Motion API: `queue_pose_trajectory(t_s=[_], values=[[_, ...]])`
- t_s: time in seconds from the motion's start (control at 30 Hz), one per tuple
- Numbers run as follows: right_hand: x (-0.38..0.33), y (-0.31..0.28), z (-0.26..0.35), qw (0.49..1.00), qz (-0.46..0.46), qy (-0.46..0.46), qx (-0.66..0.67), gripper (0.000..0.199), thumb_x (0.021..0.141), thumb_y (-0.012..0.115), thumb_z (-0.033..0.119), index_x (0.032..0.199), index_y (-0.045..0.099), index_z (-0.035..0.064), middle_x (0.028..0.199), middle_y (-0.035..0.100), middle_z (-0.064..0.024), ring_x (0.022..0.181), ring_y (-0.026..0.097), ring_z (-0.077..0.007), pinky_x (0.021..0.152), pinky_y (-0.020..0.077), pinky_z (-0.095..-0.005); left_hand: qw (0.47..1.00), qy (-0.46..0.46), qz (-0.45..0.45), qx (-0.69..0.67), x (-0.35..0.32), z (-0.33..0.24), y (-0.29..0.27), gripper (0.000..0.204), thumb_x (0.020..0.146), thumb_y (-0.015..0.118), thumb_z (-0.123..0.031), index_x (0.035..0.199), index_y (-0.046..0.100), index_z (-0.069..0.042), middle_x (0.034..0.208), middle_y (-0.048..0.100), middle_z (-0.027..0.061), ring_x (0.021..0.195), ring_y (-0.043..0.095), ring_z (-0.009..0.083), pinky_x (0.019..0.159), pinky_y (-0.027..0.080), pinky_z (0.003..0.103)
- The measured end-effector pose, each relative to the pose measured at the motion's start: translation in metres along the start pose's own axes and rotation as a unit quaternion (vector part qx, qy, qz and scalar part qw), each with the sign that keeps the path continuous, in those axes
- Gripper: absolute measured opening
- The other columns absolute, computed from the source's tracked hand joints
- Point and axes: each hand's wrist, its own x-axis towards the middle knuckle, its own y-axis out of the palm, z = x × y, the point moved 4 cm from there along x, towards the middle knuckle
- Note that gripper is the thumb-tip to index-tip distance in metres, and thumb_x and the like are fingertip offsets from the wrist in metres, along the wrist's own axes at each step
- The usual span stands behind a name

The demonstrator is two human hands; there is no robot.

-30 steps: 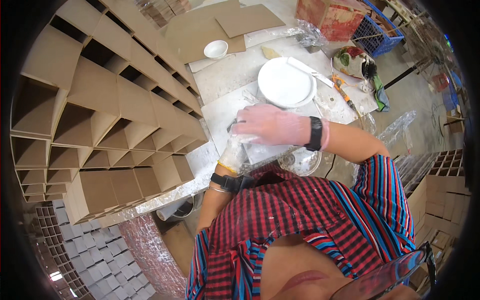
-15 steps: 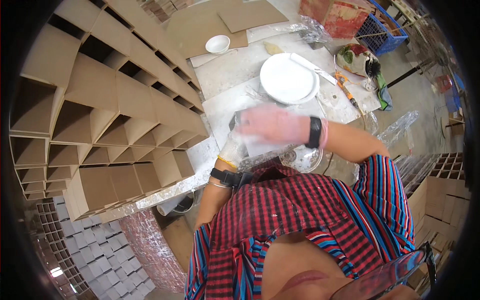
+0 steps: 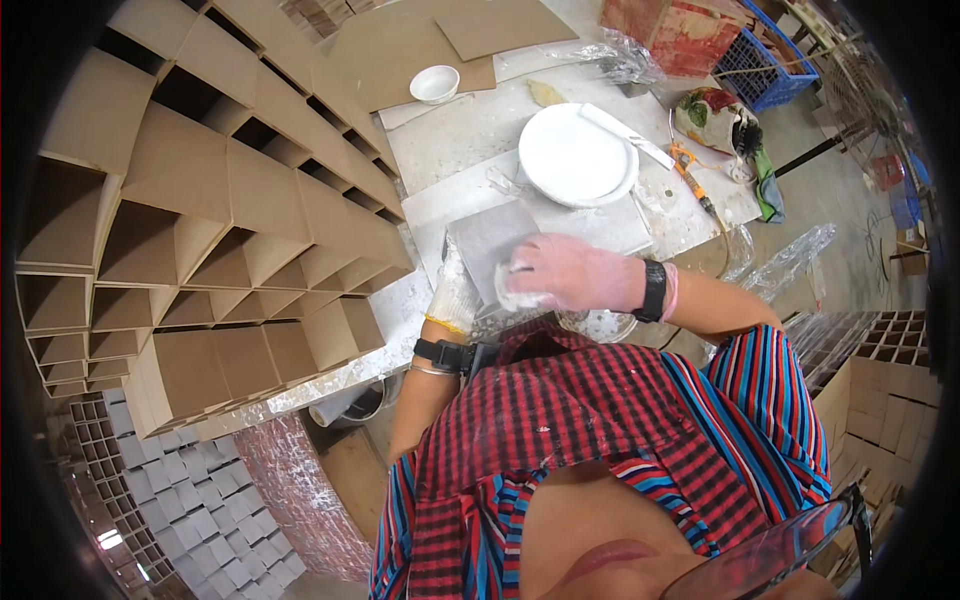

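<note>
A flat grey board (image 3: 487, 235) lies at the near edge of the white-stained table. My left hand (image 3: 453, 296), in a white knit glove with a yellow cuff, grips its left side; the fingertips are partly hidden. My right hand (image 3: 575, 273), in a pink rubber glove, is closed over a white wad (image 3: 516, 287), perhaps a cloth or sponge, pressed against the board's right part. Just beyond stands a round white tub (image 3: 575, 165) with a white surface inside. Across its rim rests a white flat stick or brush (image 3: 625, 135).
Stacked brown board boxes (image 3: 180, 180) with open cells wall off the left. Farther back sit a small white bowl (image 3: 434, 85) and brown sheets (image 3: 400, 60). An orange-handled tool (image 3: 692, 180) with a cord lies at right, near a floral cloth bundle (image 3: 712, 115) and a blue crate (image 3: 765, 60).
My right hand has moved right and slightly toward me with the white wad, uncovering more of the grey board. The left hand stays at the board's left side.
</note>
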Motion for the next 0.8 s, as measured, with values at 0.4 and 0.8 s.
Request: queue_pose_trajectory(t_s=[0.4, 0.8], values=[[-0.016, -0.02, -0.003, 0.992, -0.044, -0.003, 0.119, 0.038, 0.074, 0.07, 0.012, 0.11, 0.059, 0.0115, 0.101, 0.056, -0.0111, 0.097, 0.058, -0.0298, 0.083, 0.0471, -0.0413, 0.995, 0.034, -0.094, 0.003, 0.007, -0.002, -0.004, 0.061, 0.101, 0.028, -0.051, 0.139, 0.04, -0.005, 0.137, 0.049, 0.0142, 0.125, 0.047, 0.0283, 0.106, 0.039, 0.04], [0.012, -0.03, -0.092, 0.977, -0.163, 0.13, 0.048, 0.038, 0.073, 0.068, 0.007, 0.11, 0.063, 0.0115, 0.103, 0.061, -0.0125, 0.094, 0.06, -0.0325, 0.082, 0.0505, -0.0387, 0.997, -0.006, -0.062, 0.038, -0.024, 0.022, 0.019, 0.049, 0.1, 0.04, -0.041, 0.134, 0.046, -0.005, 0.131, 0.053, 0.0128, 0.115, 0.055, 0.0286, 0.097, 0.047, 0.04]])
